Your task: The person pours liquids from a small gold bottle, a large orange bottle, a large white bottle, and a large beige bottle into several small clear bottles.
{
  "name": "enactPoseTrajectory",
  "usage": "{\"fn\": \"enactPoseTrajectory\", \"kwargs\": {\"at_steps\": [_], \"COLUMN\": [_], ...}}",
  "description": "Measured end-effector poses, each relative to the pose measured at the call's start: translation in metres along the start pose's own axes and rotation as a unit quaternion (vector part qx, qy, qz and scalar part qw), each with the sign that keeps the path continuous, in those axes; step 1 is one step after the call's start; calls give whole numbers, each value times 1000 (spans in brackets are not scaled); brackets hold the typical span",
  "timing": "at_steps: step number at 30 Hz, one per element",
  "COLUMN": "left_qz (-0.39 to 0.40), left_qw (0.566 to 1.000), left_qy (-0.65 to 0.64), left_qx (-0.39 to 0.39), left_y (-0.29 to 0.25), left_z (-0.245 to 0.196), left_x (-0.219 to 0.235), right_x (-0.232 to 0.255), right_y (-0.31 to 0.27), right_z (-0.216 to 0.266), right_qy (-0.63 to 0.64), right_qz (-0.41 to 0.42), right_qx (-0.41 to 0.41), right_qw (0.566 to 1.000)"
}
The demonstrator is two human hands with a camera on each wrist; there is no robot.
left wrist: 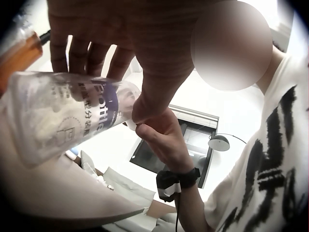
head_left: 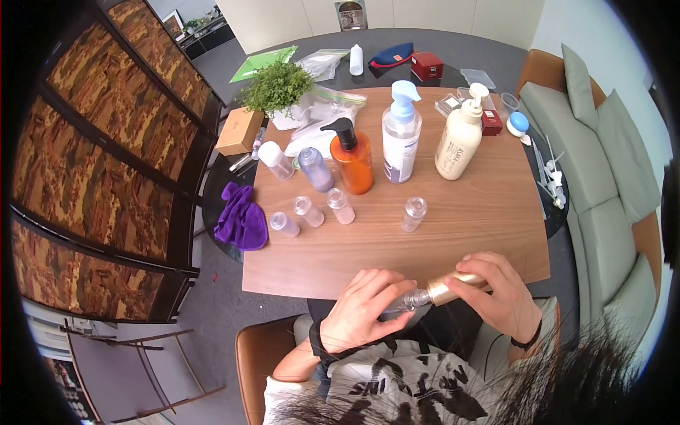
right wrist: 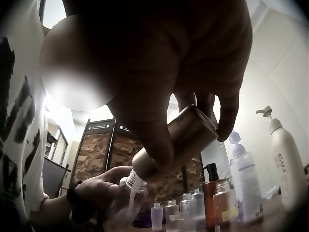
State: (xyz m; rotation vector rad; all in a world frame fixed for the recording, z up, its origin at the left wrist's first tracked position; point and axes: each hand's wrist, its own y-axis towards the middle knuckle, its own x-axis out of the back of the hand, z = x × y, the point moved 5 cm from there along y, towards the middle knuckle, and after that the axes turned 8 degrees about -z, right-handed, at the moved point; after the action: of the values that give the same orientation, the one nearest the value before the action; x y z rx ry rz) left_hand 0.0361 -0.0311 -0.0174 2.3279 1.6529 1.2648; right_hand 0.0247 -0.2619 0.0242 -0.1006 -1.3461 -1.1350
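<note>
My left hand [head_left: 363, 306] grips a clear plastic bottle [left wrist: 63, 121] with a printed purple-banded label, tilted over the table's near edge. Its threaded neck [right wrist: 133, 181] has no cap on it. In my right hand [head_left: 500, 296] is a gold cylinder-shaped bottle [right wrist: 186, 140], pinched between thumb and fingers. It tilts down to the left, its lower end right at the clear bottle's mouth. A whitish streak runs inside the clear bottle in the right wrist view. Ahead on the table stands another small clear open bottle [head_left: 414, 214].
Three small bottles, one of them a pinkish bottle [head_left: 341, 207], stand at left-centre. Behind are an amber pump bottle [head_left: 353, 166], a clear blue-pump bottle [head_left: 401, 145] and a cream pump bottle [head_left: 457, 145]. A purple cloth [head_left: 241, 218] hangs at the left edge, near a potted plant [head_left: 278, 88].
</note>
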Motion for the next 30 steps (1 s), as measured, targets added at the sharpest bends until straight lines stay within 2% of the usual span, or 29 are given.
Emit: {"fn": "enactPoseTrajectory", "kwargs": {"at_steps": [7, 9, 12, 16, 17, 20, 23, 25, 30], "left_qz": [8, 17, 44, 38, 30, 9, 18, 47, 85], "left_qw": [1000, 999, 998, 999, 999, 995, 990, 986, 974], "left_qy": [-13, -14, -1, 15, 35, 95, 138, 160, 208], "left_qx": [-14, -25, -40, -26, -21, -15, -15, 14, 28], "left_y": [2, 5, 11, 27, 33, 57, 84, 97, 111], "left_z": [-4, -4, -7, 6, 14, 29, 39, 53, 77], "left_x": [6, 8, 10, 24, 29, 47, 55, 54, 44], "right_x": [-16, -24, -40, -68, -74, -82, -81, -79, -74], "right_y": [-10, -17, -28, -63, -74, -97, -114, -123, -134], "right_z": [-18, -21, -23, -31, -31, -31, -31, -31, -34], "right_qy": [156, 220, 312, 384, 434, 493, 492, 479, 454], "right_qz": [4, 4, -17, -76, -100, -152, -151, -147, -141], "right_qx": [-67, -115, -176, -260, -293, -332, -350, -365, -387], "right_qw": [986, 969, 934, 883, 846, 790, 783, 785, 790]}}
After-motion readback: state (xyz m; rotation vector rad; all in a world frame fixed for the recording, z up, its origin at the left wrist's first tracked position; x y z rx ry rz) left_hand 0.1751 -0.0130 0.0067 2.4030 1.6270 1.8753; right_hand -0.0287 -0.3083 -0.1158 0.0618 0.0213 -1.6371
